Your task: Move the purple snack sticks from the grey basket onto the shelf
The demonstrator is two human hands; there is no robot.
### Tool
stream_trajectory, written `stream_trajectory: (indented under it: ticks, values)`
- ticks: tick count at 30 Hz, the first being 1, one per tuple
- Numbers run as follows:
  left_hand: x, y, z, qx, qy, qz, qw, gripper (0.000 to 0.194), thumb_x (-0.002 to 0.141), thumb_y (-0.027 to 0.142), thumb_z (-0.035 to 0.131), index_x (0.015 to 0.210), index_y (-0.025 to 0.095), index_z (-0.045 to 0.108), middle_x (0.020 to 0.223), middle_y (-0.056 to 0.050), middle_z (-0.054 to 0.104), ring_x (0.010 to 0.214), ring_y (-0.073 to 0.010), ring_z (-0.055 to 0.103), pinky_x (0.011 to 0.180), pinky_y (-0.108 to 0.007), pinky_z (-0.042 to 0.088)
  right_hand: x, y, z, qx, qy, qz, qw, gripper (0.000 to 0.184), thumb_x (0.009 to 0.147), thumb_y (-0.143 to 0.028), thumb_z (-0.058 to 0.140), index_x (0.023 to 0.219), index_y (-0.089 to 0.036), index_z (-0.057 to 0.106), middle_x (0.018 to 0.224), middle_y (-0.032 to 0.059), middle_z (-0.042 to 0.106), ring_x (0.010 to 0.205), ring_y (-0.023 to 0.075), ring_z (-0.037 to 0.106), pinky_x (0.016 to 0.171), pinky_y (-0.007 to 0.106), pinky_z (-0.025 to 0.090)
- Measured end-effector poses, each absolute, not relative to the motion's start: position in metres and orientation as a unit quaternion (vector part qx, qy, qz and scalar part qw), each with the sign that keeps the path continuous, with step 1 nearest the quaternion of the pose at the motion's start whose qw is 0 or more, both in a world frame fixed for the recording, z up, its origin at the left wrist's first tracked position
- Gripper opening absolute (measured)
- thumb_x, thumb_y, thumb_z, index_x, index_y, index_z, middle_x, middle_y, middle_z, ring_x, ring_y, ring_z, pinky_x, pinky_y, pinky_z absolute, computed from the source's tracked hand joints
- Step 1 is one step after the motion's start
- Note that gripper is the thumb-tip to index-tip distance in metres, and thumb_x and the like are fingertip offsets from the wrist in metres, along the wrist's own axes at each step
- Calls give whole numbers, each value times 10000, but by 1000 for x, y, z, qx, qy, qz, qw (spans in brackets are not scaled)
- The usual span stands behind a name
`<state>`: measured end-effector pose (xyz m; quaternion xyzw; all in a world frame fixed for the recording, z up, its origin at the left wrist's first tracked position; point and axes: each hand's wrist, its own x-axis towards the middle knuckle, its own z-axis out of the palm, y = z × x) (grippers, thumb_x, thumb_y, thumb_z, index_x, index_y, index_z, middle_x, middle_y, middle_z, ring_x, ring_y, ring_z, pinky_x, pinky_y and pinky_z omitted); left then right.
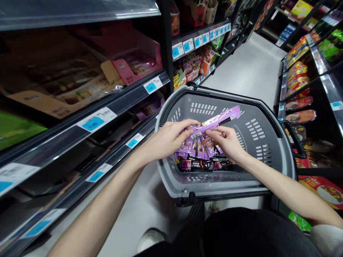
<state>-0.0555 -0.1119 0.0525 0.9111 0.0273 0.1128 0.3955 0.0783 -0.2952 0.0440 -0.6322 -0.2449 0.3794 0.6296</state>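
Note:
Over a grey shopping basket [270,117], a long, narrow purple snack packet [218,119] is held at a slant, its far end up to the right. My left hand [177,137] has its thumb and fingers closed on the packet's lower left end. From the right, my right hand [223,141] pinches the packet's lower edge between thumb and fingers. Below both hands, inside the basket, lie several more purple packets [199,150] and several black packets [197,165], partly hidden by my hands.
A shelf [128,89] with price tags and a pink display box [134,69] runs along the left. Another shelf with bagged snacks [297,78] stands on the right. Between them the aisle floor [249,64] leads away. The basket's black handle [296,139] hangs at its right side.

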Motion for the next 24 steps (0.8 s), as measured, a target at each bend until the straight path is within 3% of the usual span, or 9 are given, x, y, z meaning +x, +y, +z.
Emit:
stream_trajectory:
  ticks: [8, 18, 24]
  values:
    - [-56, -111, 54, 886, 60, 178, 423, 296, 974, 325, 581, 1149, 202, 786, 1128, -65, 785, 980, -203, 721, 883, -311, 547, 80, -292, 48, -581, -169, 453, 654, 368, 881, -483, 712, 911, -122, 777, 928, 158, 797, 676, 180, 721, 637, 315, 613]
    - [-58, -113, 50, 838, 98, 231, 484, 200, 871, 351, 716, 965, 226, 840, 1018, -60, 807, 933, -217, 741, 850, -320, 590, 77, -293, 46, -544, -136, 501, 660, 333, 891, -452, 607, 983, -155, 725, 974, 138, 793, 759, 192, 720, 645, 299, 588]
    - [-58, -114, 53, 848, 141, 188, 475, 220, 900, 337, 677, 1027, 238, 827, 1028, -38, 812, 915, -216, 756, 857, -329, 609, 79, -293, 50, -548, -118, 500, 661, 240, 849, -365, 609, 952, -172, 707, 995, 121, 790, 739, 179, 697, 659, 300, 577]
